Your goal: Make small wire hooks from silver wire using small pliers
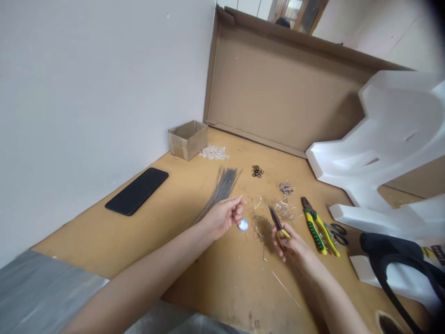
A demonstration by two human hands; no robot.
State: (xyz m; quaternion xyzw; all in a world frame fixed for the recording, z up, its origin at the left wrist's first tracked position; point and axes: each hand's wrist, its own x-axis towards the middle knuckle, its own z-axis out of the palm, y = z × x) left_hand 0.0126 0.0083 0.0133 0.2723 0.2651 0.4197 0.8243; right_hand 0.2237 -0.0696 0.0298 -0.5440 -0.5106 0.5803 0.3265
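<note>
My left hand [224, 215] is closed in a pinch on a thin wire whose end pokes out past the fingertips, just right of a bundle of grey wires [219, 192] lying on the wooden table [181, 260]. A small round white and blue piece [243, 225] sits right under that hand. My right hand [288, 241] is wrapped round small yellow-handled pliers [278, 222], their dark jaws pointing up and left toward a tangle of clear wire bits [262, 227].
Yellow-green pliers [316, 227] and scissors [337, 233] lie right of my right hand. Black rings [257, 171], clear beads [213, 152], a small cardboard box [187, 139], a black phone [137, 191], white foam [389, 139], a cardboard sheet [278, 88] and a black glue gun [392, 255] surround them.
</note>
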